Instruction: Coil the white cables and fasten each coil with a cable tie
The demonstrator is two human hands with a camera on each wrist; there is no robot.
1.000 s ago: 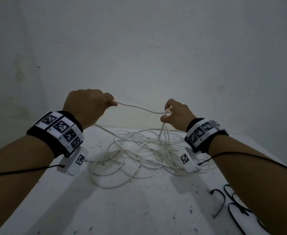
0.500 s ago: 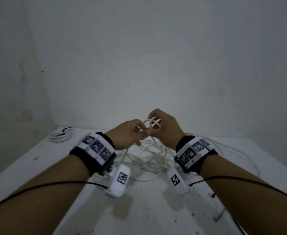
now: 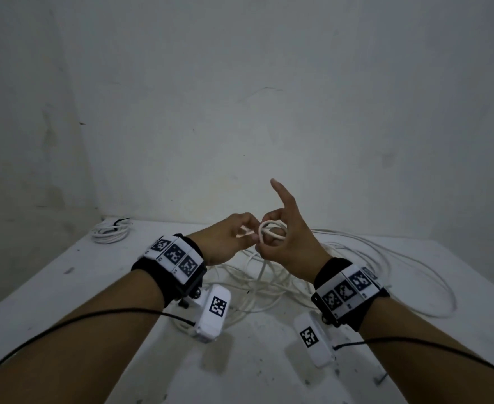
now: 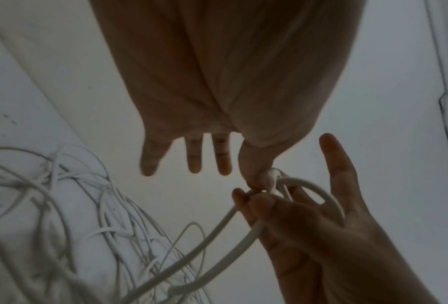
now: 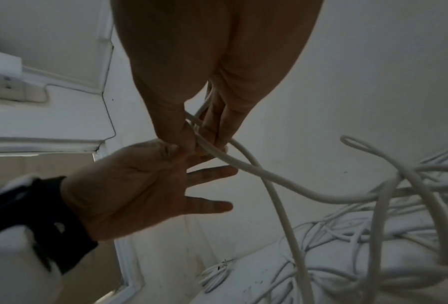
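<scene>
A long white cable lies in a loose tangle on the white table. One small loop of the cable is wound round the curled fingers of my right hand, whose index finger points straight up. My left hand touches it and pinches the cable between thumb and index finger. In the left wrist view the pinch of the left hand shows, with the other fingers straight. In the right wrist view the right hand grips the cable, which trails down to the pile.
A finished white coil bound with a black tie lies at the table's far left corner, also in the right wrist view as a coil. A dark tie end pokes out beside my right forearm. Walls close the table's back and left.
My hands, apart with a stretch of cable between them a second ago, have come together. A small loop now sits round my right fingers and the right index finger has straightened.
</scene>
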